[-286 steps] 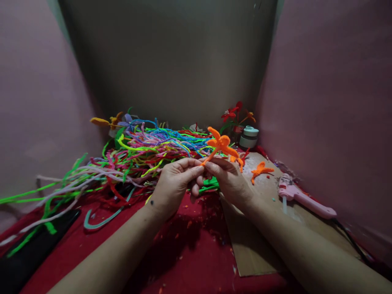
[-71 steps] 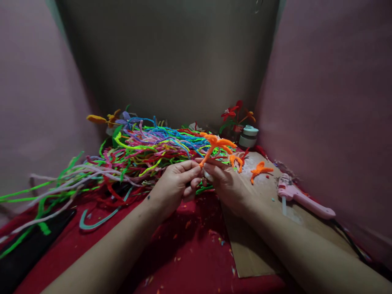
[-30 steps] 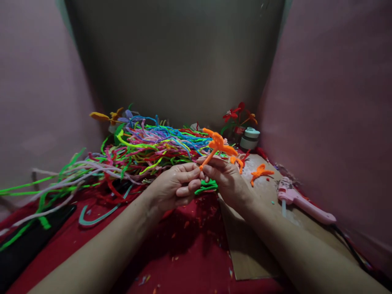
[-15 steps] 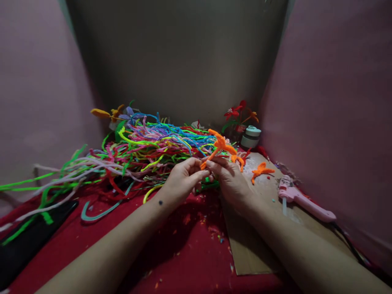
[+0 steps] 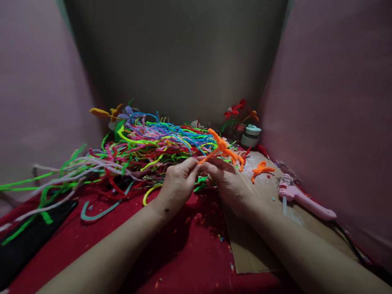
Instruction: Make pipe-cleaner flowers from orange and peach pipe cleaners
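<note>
An orange pipe cleaner flower points up and to the right, its stem running down to my fingertips. My left hand pinches the lower end of that stem between thumb and fingers. Close beside it, my right hand is closed around the same stem, thumb against it; some of its fingers are hidden. Behind my hands lies a big heap of pipe cleaners in many colours. Another orange pipe cleaner piece rests on the cardboard to the right.
A pink glue gun lies on the cardboard at the right, its cord trailing off. Behind stand a pale green-lidded jar and red flowers. A black flat object sits left on the red cloth.
My left hand has rotated and closed at the stem's lower end. The flower has turned slightly, and more of its stem shows between flower and fingers.
</note>
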Motion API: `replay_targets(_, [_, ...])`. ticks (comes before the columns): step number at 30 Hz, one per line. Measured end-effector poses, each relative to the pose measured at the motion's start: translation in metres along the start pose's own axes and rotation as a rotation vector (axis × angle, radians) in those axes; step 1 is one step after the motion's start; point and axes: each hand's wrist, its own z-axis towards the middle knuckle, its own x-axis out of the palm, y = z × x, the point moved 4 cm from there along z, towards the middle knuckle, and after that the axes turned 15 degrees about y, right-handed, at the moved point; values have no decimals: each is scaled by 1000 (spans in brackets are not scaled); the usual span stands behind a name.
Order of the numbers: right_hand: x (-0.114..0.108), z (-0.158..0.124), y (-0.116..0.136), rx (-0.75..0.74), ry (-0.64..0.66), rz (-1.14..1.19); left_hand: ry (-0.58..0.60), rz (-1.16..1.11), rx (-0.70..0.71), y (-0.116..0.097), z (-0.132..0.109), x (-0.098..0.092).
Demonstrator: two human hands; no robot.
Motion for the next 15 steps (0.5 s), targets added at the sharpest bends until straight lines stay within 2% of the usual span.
replay_targets(9, [-1,1,-1,-91,46,14,83,-517,-184,-2,1,3])
replay_targets(15, [0,1,6,-55,37,-53,203,-915,-299,-3,1,11])
